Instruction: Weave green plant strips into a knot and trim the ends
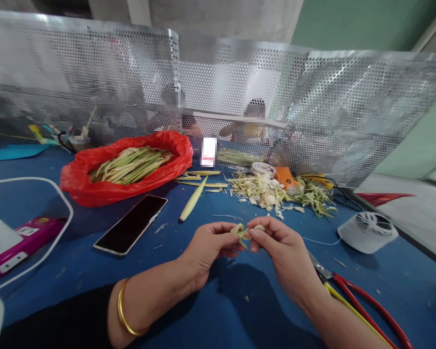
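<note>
Between my two hands is a small folded piece of pale green leaf [239, 231], held just above the blue table. My left hand [216, 241] pinches it from the left, thumb on top. From the other side my right hand [272, 238] grips its right end between thumb and fingers. What lies under the fingertips is hidden. Beyond the hands a long pale green husk [194, 198] lies on the table. Behind my right hand is a heap of leaf trimmings [263, 189]. Scissors [345, 286] with red and yellow handles lie partly under my right forearm.
A red plastic bag [127, 167] of long green leaves stands back left, with a phone [131, 225] before it. At left are a purple power strip [27, 242] and white cable. A white thread spool [367, 232] stands right. A perforated metal screen [218, 87] closes the back; people sit behind it.
</note>
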Demonstrator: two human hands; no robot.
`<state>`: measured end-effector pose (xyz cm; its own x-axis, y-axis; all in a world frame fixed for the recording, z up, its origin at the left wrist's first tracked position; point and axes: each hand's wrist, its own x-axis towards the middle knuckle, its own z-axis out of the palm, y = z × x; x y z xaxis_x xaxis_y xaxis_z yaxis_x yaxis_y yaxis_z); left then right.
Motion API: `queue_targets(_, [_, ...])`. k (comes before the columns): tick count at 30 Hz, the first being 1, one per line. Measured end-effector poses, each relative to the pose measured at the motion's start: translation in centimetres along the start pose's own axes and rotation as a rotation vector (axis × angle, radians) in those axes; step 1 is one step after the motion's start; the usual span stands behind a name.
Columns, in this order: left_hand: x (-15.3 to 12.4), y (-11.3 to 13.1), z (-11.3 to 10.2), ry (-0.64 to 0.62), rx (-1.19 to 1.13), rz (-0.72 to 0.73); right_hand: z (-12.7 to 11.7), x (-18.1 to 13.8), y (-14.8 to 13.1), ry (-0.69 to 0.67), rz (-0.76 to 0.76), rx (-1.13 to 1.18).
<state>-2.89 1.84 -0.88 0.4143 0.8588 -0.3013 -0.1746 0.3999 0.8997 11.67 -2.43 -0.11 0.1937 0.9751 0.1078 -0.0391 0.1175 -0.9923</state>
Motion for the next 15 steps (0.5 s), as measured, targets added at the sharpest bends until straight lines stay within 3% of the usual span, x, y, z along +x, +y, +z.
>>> queue_targets(6, [0.06, 0.02, -0.06, -0.001, -0.005, -0.003, 0.03, -0.20, -0.11, -0.101, 0.091, 0.149])
queue_targets(11, [0.07, -0.06, -0.06, -0.009, -0.011, -0.006, -0.15, 0.02, -0.03, 0.003, -0.063, -0.100])
queue_targets(15, [-0.05, 0.04, 0.05, -0.016, -0.022, -0.005, 0.03, -0.07, -0.05, -0.029, -0.141, -0.133])
